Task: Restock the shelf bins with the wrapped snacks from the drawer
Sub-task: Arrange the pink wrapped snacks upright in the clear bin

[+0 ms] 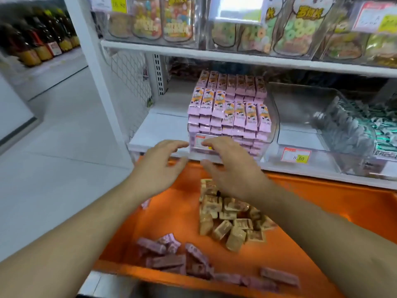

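Orange drawer (322, 203) lies below both hands; tan snacks (232, 220) are nearest the right hand (227, 166). Left hand (163, 164) and right are spread, nothing held, just before the pink-filled bin (272, 117).

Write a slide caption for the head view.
Both open hands, left hand and right hand, reach toward the pink snack bin above the orange drawer.

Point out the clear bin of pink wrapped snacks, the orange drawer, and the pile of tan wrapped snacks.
Clear plastic bin of pink wrapped snacks (231, 117): head view, on the front row of packets.
Orange plastic drawer (322, 203): head view, on its bare floor.
Pile of tan wrapped snacks (229, 224): head view, on the pile's middle.
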Motion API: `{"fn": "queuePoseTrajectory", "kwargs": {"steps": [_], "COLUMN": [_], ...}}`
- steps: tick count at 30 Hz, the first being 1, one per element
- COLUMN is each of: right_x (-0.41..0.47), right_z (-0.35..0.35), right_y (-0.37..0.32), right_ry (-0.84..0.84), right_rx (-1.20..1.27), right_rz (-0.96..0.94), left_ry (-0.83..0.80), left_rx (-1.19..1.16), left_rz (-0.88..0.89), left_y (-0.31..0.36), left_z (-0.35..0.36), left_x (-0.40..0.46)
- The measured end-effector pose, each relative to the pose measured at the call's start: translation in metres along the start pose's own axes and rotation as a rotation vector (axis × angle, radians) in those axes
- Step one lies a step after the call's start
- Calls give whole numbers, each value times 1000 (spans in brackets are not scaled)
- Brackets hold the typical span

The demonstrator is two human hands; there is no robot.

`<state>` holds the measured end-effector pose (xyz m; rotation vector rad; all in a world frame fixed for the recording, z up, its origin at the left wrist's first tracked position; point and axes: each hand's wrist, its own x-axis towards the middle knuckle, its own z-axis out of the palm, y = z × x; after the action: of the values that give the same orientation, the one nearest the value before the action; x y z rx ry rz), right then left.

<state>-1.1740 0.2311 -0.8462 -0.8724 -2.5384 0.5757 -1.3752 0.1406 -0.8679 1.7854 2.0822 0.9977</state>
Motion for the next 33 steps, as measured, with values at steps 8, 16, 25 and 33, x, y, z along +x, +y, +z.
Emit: {"fn": "queuePoseTrajectory", "kwargs": {"steps": [8,16,25,33], "right_x": [-69,-92,-95,-77], "right_z": [135,221,274,230], "right_y": [46,106,117,107], "right_ry": [-594,-911,-915,-791], "right_rx": [93,190,94,327], "right_rz": [246,265,142,317], "left_ry": [-651,-1116,-1158,-932], "left_rx": [158,293,362,91], "left_rz": [-118,-396,-500,-606], "left_y": [-82,-163,-205,-174], "left_z": [78,117,149,131], "left_x": [-83,-83,-89,-72]}}
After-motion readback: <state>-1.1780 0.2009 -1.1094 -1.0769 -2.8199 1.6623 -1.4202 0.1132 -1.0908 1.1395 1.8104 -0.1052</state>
